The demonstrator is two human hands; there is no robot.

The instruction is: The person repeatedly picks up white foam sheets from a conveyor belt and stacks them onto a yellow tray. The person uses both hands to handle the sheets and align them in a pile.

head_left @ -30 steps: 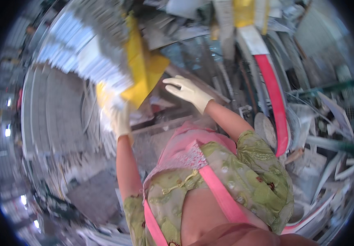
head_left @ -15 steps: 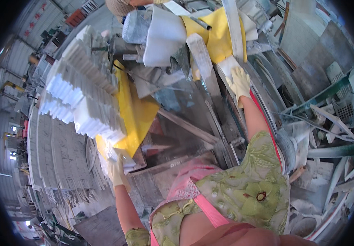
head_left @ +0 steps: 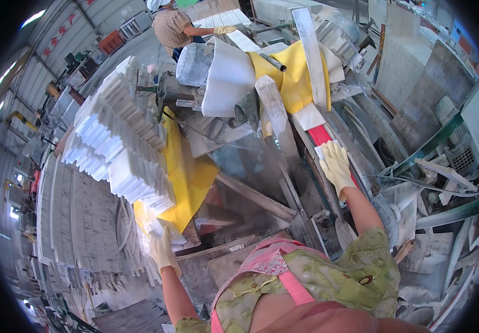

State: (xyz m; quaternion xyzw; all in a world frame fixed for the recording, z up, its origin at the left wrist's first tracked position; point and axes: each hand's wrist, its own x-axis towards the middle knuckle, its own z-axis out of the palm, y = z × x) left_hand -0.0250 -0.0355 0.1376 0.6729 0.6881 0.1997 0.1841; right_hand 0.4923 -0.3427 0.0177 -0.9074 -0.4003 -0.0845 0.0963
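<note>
Right hand [head_left: 336, 165]: pale yellow work glove, fingers spread and lying flat on a small white tile [head_left: 324, 149]; it presses on the piece rather than closing round it. The tile is a thin square-cut slab with a matt face, right of centre, resting on a long red strip [head_left: 328, 139] that runs up toward the top of the frame.

Left hand [head_left: 162, 250]: same kind of glove, lower left of centre, fingers curled about the lower end of a stack of white tiles [head_left: 120, 144]. How tightly it grips cannot be told; part of the glove is hidden by the pieces.

Stack: many narrow white stone pieces laid in staggered rows with sawn edges, filling the left-centre of the frame. It lies on a yellow sheet [head_left: 187, 177], smooth and glossy, probably plastic.

Step, as judged: a single tile is being fed or steadied on the red strip while the other hand holds the supply. The next move would call for keeping the tile flat and square to the strip.

Surroundings: grey machine bed [head_left: 250, 161], dusty and wet-looking, at centre; a white rounded slab [head_left: 227, 83] and more yellow sheeting above it. Another person [head_left: 175, 25] works at the upper edge. Broken stone offcuts [head_left: 445, 233] lie at the right.
</note>
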